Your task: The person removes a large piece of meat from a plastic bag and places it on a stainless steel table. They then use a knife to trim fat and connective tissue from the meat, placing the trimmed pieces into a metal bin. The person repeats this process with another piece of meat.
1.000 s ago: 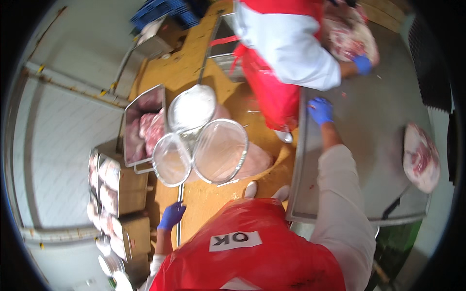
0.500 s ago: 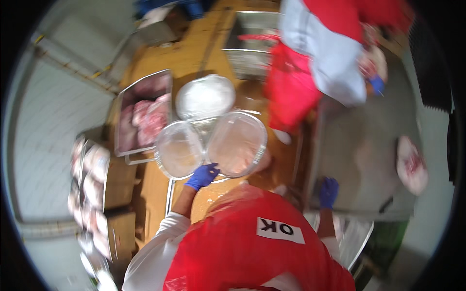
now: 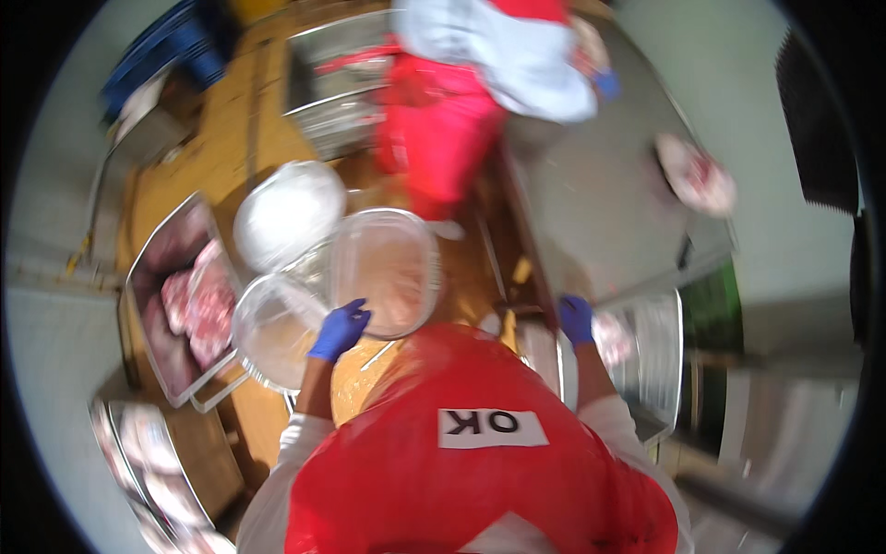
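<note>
My left hand [image 3: 341,330], in a blue glove, is over the neighbouring rims of two round tubs. Its fingers are loosely apart, and I cannot tell whether they touch a rim. Cloudy liquid with pinkish pieces fills the right tub [image 3: 383,268]; the left tub [image 3: 268,332] also holds liquid. Behind them stands a third round tub [image 3: 291,212] with white contents. My right hand [image 3: 576,319], also blue-gloved, is at the near corner of the metal table [image 3: 591,212], fingers partly spread and holding nothing visible.
A metal bin [image 3: 152,305] of raw meat stands at left, with more meat in trays [image 3: 157,462] below. A co-worker in a red apron [image 3: 438,120] stands ahead. A meat piece [image 3: 697,175] and a dark-handled tool [image 3: 684,251] lie on the table. A metal container [image 3: 646,360] is near my right arm.
My view has swung right, so the tubs and co-worker sit further left. My left hand is now higher beside the right tub's rim; my right hand has come to the table's near edge.
</note>
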Demonstrator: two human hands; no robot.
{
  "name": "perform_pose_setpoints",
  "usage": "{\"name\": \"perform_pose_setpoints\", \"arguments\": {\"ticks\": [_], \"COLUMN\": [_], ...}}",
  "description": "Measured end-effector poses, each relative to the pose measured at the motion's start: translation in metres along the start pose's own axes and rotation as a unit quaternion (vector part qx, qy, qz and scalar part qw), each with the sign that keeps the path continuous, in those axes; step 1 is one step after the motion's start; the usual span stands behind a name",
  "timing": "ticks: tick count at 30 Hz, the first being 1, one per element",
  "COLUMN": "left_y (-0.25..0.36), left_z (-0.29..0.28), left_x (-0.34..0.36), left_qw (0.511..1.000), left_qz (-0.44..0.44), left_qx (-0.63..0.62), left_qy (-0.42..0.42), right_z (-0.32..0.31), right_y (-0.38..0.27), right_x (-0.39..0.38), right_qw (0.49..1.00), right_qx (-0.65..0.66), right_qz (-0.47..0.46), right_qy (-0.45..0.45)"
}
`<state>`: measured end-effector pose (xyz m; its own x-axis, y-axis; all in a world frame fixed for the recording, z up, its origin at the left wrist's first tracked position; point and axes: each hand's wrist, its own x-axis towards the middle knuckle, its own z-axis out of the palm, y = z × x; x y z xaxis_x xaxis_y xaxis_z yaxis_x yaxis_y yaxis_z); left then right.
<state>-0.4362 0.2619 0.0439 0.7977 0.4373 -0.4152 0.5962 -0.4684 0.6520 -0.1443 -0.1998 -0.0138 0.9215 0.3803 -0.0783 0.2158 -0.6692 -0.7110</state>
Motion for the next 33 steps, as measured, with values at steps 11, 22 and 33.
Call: {"name": "perform_pose_setpoints", "arguments": {"ticks": [11,22,33], "left_y": [-0.110,-0.113,-0.089], "left_z": [0.014,0.037,0.047], "left_x": [-0.116,-0.116,-0.028], "left_qw": [0.974,0.965,0.986], "left_qz": [-0.123,-0.082,-0.005], "left_qx": [-0.057,-0.147,-0.145], "left_qy": [0.181,0.203,0.078], "right_z": [0.029,0.198,0.028], "right_y": [-0.007,-0.473,-0.053], "right_x": [0.109,-0.022,0.022], "right_qw": [0.950,0.759,0.988], "right_qx": [0.273,0.198,-0.023], "right_qz": [0.018,-0.448,-0.154], "right_qy": [-0.151,-0.429,-0.012]}}
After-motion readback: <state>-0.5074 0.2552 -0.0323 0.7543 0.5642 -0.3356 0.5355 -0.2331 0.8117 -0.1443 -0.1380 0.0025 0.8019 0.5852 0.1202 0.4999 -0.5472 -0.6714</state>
